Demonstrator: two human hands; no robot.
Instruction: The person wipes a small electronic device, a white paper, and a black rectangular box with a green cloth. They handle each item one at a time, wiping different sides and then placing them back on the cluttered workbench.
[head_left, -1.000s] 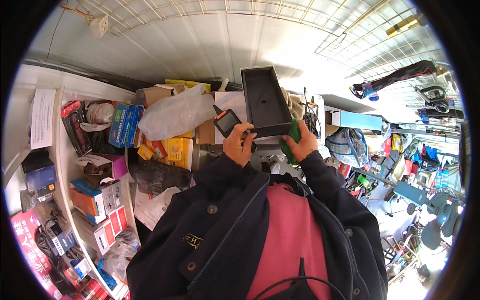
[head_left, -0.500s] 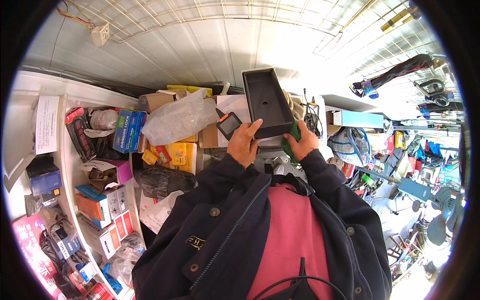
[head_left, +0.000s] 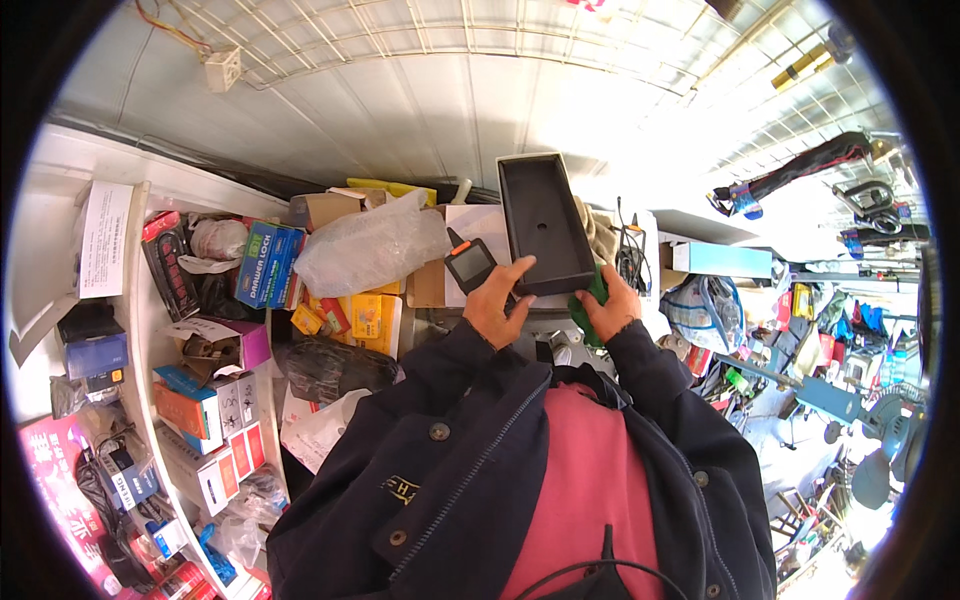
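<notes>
An open, empty black box, lined in black with a small round hole in its floor, is tilted toward me over the cluttered surface. My left hand grips its near left corner, index finger over the rim and thumb below. At the near right corner, my right hand is closed round a green cloth that touches the box. Just beyond my left fingers is a black handheld device with a screen, an orange button and a stubby antenna. White paper lies behind it.
A bubble-wrap bag and yellow boxes crowd the left. Shelves hold blue boxes and loose goods. Black cables and a light-blue box are at right. A wire grid spans the wall above.
The whole view has shifted slightly, so things appear lower and farther right. The device looks turned a little more upright. Both hands keep their places on the box and cloth.
</notes>
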